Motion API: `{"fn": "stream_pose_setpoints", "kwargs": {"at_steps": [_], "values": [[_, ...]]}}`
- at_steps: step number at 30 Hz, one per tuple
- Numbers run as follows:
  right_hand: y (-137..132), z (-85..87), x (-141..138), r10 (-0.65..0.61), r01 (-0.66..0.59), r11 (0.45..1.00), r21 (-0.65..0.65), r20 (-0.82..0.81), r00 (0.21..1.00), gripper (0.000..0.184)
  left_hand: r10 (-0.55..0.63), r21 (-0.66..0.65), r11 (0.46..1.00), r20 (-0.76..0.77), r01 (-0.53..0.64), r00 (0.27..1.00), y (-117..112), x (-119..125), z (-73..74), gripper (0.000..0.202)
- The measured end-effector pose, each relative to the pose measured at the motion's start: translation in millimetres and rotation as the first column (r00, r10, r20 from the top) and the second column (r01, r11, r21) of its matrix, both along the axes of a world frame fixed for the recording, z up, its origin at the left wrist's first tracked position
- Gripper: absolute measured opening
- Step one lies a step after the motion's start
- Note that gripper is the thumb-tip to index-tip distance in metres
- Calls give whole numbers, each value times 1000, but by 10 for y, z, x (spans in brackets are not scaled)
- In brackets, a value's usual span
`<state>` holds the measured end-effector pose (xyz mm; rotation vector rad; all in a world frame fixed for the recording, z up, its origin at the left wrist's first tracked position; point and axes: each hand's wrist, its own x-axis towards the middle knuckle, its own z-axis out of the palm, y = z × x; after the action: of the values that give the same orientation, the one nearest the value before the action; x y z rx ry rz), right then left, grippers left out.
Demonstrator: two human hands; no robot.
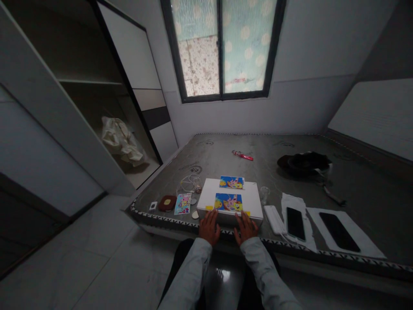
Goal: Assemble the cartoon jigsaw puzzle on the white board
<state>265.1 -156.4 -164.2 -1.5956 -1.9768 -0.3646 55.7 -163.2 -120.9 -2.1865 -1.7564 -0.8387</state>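
Observation:
A white box (202,194) rests near the front edge of the mattress, directly before me. Two colourful cartoon cards lie on its lid: an upper card (231,182) towards the back and a lower card (228,202) closer to me. My left hand (209,227) has its outstretched fingers on the box's front edge, left of the middle. On the right of that same edge, my right hand (246,227) rests with fingers apart. Neither hand is wrapped round anything. Small yellow patches show by the fingertips. The box's front face is partly hidden by my hands.
Left of the box are a cartoon card (183,204), a brown case (167,203) and a white cable (188,183). To the right lie a white power strip-like object (274,219), a phone (295,224) and another phone (339,231). Farther back are a red item (243,156) and a dark cap (303,164).

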Motion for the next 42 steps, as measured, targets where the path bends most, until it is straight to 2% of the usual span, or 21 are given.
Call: {"fn": "stream_pose_setpoints", "kwargs": {"at_steps": [9, 17, 27, 35, 42], "values": [[26, 4, 0, 8, -7, 998, 55, -21, 1000, 63, 19, -32, 999, 8, -19, 1000, 3, 44, -5, 62], [36, 23, 2, 5, -1, 996, 94, -40, 999, 68, 37, -49, 998, 0, -37, 999, 16, 57, 1, 65], [41, 24, 10, 17, -12, 994, 108, -42, 999, 53, 24, -51, 998, 0, -24, 1000, 15, 55, 24, 66], [41, -23, 38, 38, -36, 995, 94, -24, 999, 53, 25, -59, 998, 9, -25, 1000, 33, 33, 9, 66], [45, -29, 17, 36, -35, 996, 85, -10, 999, 62, 24, -68, 997, 2, -24, 1000, 25, 31, 37, 67]]}}
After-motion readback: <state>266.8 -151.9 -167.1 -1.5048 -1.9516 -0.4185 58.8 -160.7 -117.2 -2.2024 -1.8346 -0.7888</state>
